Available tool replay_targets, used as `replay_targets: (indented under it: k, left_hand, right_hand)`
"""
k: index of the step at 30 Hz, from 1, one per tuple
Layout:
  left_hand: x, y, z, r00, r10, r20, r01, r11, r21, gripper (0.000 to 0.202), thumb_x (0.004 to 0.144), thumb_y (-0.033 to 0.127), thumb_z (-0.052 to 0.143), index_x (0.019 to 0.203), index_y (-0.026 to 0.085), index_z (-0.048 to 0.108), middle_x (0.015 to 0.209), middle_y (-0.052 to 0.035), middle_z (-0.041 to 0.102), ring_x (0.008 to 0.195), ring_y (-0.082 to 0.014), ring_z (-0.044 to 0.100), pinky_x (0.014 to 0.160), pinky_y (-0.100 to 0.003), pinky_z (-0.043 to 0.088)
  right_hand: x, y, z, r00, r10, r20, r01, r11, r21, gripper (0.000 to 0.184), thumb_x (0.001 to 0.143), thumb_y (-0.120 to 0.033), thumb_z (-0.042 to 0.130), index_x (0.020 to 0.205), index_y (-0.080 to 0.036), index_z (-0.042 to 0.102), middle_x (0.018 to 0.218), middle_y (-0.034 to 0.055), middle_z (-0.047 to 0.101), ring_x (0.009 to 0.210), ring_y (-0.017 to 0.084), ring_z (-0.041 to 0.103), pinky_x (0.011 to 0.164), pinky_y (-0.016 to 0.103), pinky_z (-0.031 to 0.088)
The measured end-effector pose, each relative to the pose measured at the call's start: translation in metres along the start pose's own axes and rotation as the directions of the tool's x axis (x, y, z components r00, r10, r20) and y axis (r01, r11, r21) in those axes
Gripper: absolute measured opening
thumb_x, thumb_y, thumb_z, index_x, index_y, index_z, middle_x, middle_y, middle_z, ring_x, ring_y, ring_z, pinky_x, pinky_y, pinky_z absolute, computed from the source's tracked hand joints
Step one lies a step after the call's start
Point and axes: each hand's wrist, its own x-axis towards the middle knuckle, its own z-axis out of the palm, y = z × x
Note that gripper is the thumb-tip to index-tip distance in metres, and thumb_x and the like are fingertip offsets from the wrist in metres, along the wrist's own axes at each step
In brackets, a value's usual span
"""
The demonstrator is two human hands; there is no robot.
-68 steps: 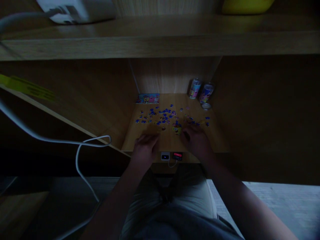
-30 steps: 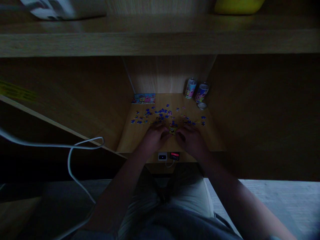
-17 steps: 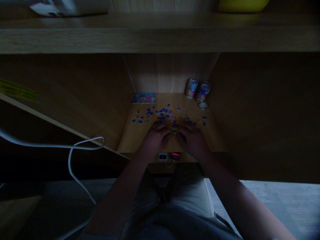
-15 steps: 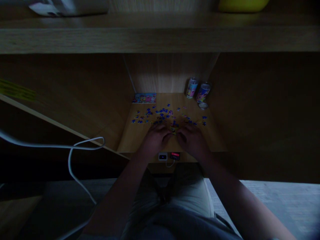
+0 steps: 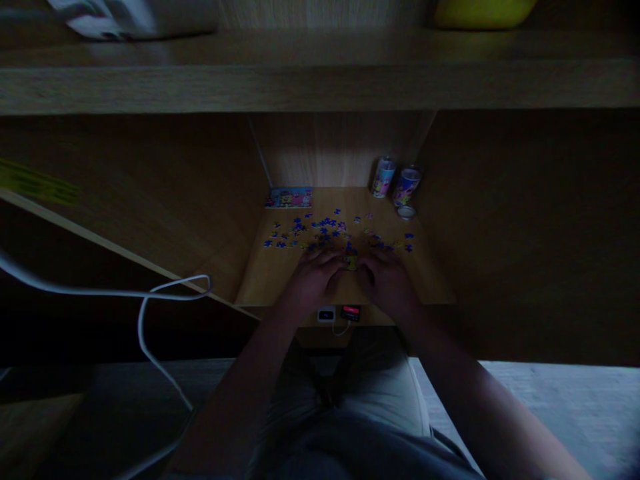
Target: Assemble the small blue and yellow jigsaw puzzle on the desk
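A small joined puzzle section (image 5: 352, 261), yellow with some blue at its top, lies near the middle of the table's (image 5: 280, 283) front edge. The left hand (image 5: 314, 272) covers its left side, and the right hand (image 5: 389, 275) sits just beside its right side. Both sets of fingers are bent inward; whether they grip it cannot be told. Dim light blurs its print. Loose puzzle pieces (image 5: 324, 232), mostly blue, spread behind, some partly hidden by the hands. Two printed cans, a light-blue can (image 5: 383, 178) and a dark-blue can (image 5: 407, 187), stand at the back right corner, their contents unclear, with a round lid (image 5: 406, 213) in front.
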Motion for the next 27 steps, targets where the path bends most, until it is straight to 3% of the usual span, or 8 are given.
replay_targets:
  k: [4,9,17,27]
  left_hand:
    - [0.0,0.002,-0.002,0.999,0.029,0.04,-0.029,1.0,-0.01,0.021,0.105,0.018,0.064,0.116,0.027,0.08,0.131,-0.0047,0.08,0.126,-0.0276,0.07,0.115,-0.054,0.052]
    - [-0.003,0.004,-0.004,0.997,0.06,0.053,-0.059,0.998,-0.012,0.019,0.106,0.022,0.065,0.114,0.03,0.082,0.13,-0.0052,0.079,0.126,-0.028,0.07,0.114,-0.054,0.053]
    - [-0.005,0.005,0.0,0.999,0.036,0.026,-0.036,0.999,0.028,0.031,0.11,0.027,0.061,0.138,0.026,0.074,0.145,-0.0092,0.074,0.136,-0.0303,0.066,0.121,-0.056,0.049]
    - [-0.004,0.005,-0.003,0.998,0.052,0.047,-0.054,0.998,0.029,0.025,0.109,0.029,0.063,0.129,0.026,0.077,0.141,-0.0063,0.077,0.134,-0.0293,0.066,0.119,-0.053,0.05]
  right_hand:
    - [0.0,0.001,0.0,1.0,-0.02,0.021,0.02,1.0,0.007,0.018,0.099,-0.015,0.061,0.099,-0.023,0.077,0.104,0.0098,0.073,0.106,0.028,0.066,0.102,0.043,0.051]
    - [-0.004,0.0,0.001,0.999,-0.053,0.006,0.052,0.996,0.074,0.022,0.099,-0.01,0.057,0.091,-0.023,0.074,0.099,0.0076,0.07,0.1,0.023,0.068,0.094,0.036,0.054]
    - [-0.018,-0.004,-0.002,0.969,-0.18,0.168,0.193,0.979,-0.064,0.018,0.102,-0.02,0.057,0.097,-0.023,0.074,0.098,0.005,0.074,0.077,0.018,0.063,0.067,0.03,0.042]
    - [-0.016,-0.005,-0.002,0.964,-0.133,0.231,0.157,0.984,-0.086,0.016,0.1,-0.019,0.058,0.097,-0.022,0.073,0.093,0.0041,0.077,0.079,0.018,0.068,0.071,0.03,0.041]
